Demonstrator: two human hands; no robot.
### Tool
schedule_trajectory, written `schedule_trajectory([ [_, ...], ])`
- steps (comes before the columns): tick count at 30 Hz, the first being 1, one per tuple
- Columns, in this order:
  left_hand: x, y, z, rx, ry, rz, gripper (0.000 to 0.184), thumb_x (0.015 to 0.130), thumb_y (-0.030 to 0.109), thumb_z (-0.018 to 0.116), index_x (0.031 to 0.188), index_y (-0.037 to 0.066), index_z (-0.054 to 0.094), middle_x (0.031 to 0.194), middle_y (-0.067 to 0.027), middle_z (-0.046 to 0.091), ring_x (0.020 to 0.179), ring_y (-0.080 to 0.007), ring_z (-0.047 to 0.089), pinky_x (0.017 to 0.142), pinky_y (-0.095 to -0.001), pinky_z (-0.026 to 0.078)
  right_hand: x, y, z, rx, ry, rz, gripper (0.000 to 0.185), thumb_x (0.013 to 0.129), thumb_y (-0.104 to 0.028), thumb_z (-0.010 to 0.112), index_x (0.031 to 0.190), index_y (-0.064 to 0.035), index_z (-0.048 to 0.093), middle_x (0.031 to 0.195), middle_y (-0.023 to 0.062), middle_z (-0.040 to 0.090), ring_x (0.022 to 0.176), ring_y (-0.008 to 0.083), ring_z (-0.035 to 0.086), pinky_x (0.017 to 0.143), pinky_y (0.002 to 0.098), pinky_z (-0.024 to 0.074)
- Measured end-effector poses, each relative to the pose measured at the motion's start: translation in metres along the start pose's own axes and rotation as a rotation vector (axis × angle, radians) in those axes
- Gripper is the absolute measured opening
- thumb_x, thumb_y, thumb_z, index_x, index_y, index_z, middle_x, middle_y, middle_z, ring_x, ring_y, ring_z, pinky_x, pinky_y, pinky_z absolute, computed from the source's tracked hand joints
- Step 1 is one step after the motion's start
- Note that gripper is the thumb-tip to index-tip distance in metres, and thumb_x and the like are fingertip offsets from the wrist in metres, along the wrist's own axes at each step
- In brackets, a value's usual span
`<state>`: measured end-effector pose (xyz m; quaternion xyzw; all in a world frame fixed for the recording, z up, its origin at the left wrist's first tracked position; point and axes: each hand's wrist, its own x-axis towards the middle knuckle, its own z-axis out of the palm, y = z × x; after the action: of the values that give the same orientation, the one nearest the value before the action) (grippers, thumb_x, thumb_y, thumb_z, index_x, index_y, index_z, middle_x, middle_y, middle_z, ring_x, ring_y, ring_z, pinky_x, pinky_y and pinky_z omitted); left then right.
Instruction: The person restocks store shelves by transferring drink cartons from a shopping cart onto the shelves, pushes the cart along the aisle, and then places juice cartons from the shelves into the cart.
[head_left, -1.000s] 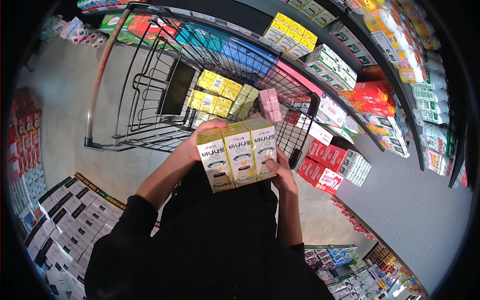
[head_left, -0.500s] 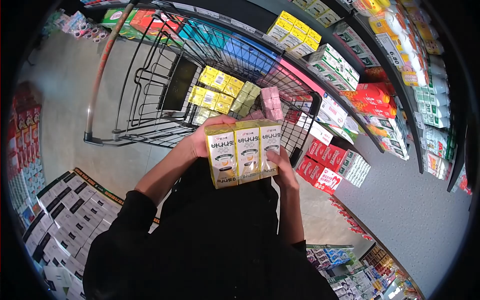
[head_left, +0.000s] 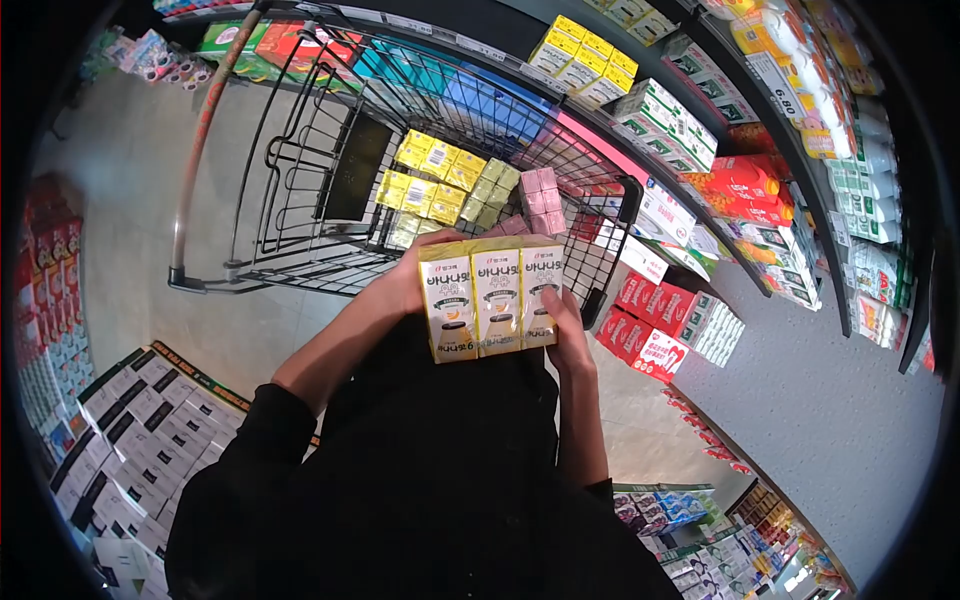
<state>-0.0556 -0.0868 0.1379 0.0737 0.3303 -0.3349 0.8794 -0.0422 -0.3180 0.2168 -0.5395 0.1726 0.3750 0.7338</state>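
A wrapped pack of yellow and white drink cartons [head_left: 497, 300] is held in front of my body, its printed fronts facing up at me. My left hand [head_left: 412, 272] grips its left side, the fingers partly hidden behind it. On the right side my right hand [head_left: 565, 325] holds the pack, thumb across the front. Just beyond is a black wire shopping cart [head_left: 290, 180]. Inside it lie yellow carton packs [head_left: 440, 160], a green pack [head_left: 490, 195] and a pink pack [head_left: 542, 200].
Shelves at the upper right hold yellow boxes [head_left: 583, 62], green and white cartons [head_left: 665, 127] and bagged bottles. Red packs [head_left: 640, 325] stand right of the cart. White boxes [head_left: 150, 430] are stacked at the lower left, and a red display [head_left: 55, 270] stands at the far left.
The held pack has shifted slightly right and up and tilted, so its fronts look more level. Both hands still hold it.
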Motion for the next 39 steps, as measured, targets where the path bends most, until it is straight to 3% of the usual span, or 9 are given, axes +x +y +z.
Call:
schedule_trajectory([
  [6,0.013,-0.005,-0.005,-0.091,0.403,0.136,0.045,0.091,0.036,0.030,0.109,0.001,0.053,0.105,-0.0173,0.061,0.096,-0.0301,0.060,0.087,-0.0461,0.045,0.014,0.005,-0.005,-0.209,0.015,-0.024,0.051,0.085,-0.035,0.061,0.115,0.0048,0.050,0.108,0.0113,0.057,0.098,0.0167,0.054,0.087,0.0289,0.0405],
  [11,-0.010,-0.008,0.029,0.044,0.480,0.098,0.049,0.091,0.038,0.030,0.114,0.000,0.052,0.110,-0.0170,0.060,0.098,-0.0289,0.060,0.092,-0.0435,0.042,0.018,0.022,0.000,-0.083,0.056,0.060,0.053,0.089,-0.039,0.055,0.117,0.0051,0.049,0.111,0.0117,0.057,0.100,0.0171,0.054,0.089,0.0285,0.0399],
  [20,0.007,0.030,0.081,0.299,0.352,0.172,0.052,0.090,0.038,0.028,0.119,0.000,0.048,0.112,-0.0135,0.060,0.100,-0.0254,0.059,0.091,-0.0397,0.043,0.065,0.005,-0.006,0.128,0.106,-0.085,0.066,0.094,-0.055,0.027,0.131,-0.0024,0.039,0.125,0.0087,0.051,0.113,0.0197,0.051,0.097,0.0329,0.0375],
  [25,0.012,0.068,0.173,0.631,0.243,0.450,0.053,0.091,0.044,0.031,0.131,0.012,0.043,0.118,-0.0116,0.056,0.101,-0.0219,0.058,0.090,-0.0356,0.043,0.104,-0.075,0.013,0.254,0.132,-0.320,0.053,0.098,-0.045,0.026,0.128,-0.0063,0.044,0.124,0.0062,0.053,0.111,0.0203,0.053,0.094,0.0356,0.0420],
  [31,0.050,0.117,0.233,0.938,0.183,0.713,0.053,0.094,0.044,0.028,0.136,0.015,0.039,0.134,-0.0063,0.045,0.118,-0.0177,0.045,0.101,-0.0329,0.032,0.155,-0.139,0.003,0.261,0.040,-0.658,0.049,0.097,-0.044,0.027,0.126,-0.0073,0.044,0.122,0.0051,0.053,0.111,0.0206,0.052,0.096,0.0365,0.0383],
  [34,0.071,0.139,0.241,0.764,-0.162,0.904,0.054,0.095,0.041,0.030,0.137,0.010,0.037,0.138,-0.0069,0.041,0.127,-0.0212,0.036,0.109,-0.0385,0.016,0.171,-0.184,0.002,0.292,0.101,-0.678,0.042,0.097,-0.033,0.028,0.123,-0.0055,0.045,0.117,0.0068,0.055,0.109,0.0217,0.052,0.096,0.0384,0.0380],
  [35,0.081,0.148,0.244,0.766,-0.158,0.901,0.054,0.095,0.041,0.030,0.137,0.010,0.037,0.138,-0.0069,0.041,0.127,-0.0212,0.036,0.109,-0.0385,0.016,0.175,-0.198,0.001,0.365,0.141,-0.609,0.035,0.097,-0.025,0.030,0.120,-0.0044,0.047,0.114,0.0082,0.057,0.106,0.0225,0.054,0.096,0.0402,0.0387],
  [37,0.108,0.170,0.248,0.490,-0.210,0.823,0.043,0.094,0.036,0.035,0.108,0.002,0.058,0.104,-0.0096,0.064,0.099,-0.0196,0.057,0.091,-0.0306,0.040,0.186,-0.218,-0.002,0.335,0.150,-0.639,0.035,0.096,-0.024,0.030,0.119,-0.0038,0.048,0.113,0.0091,0.057,0.106,0.0230,0.054,0.095,0.0405,0.0389],
  [39,0.126,0.184,0.249,0.413,-0.142,0.848,0.042,0.095,0.032,0.031,0.107,0.003,0.058,0.104,-0.0095,0.064,0.097,-0.0195,0.058,0.089,-0.0320,0.042,0.199,-0.234,-0.009,0.302,0.160,-0.667,0.034,0.096,-0.023,0.031,0.119,-0.0031,0.048,0.113,0.0099,0.057,0.106,0.0235,0.054,0.095,0.0409,0.0392],
])
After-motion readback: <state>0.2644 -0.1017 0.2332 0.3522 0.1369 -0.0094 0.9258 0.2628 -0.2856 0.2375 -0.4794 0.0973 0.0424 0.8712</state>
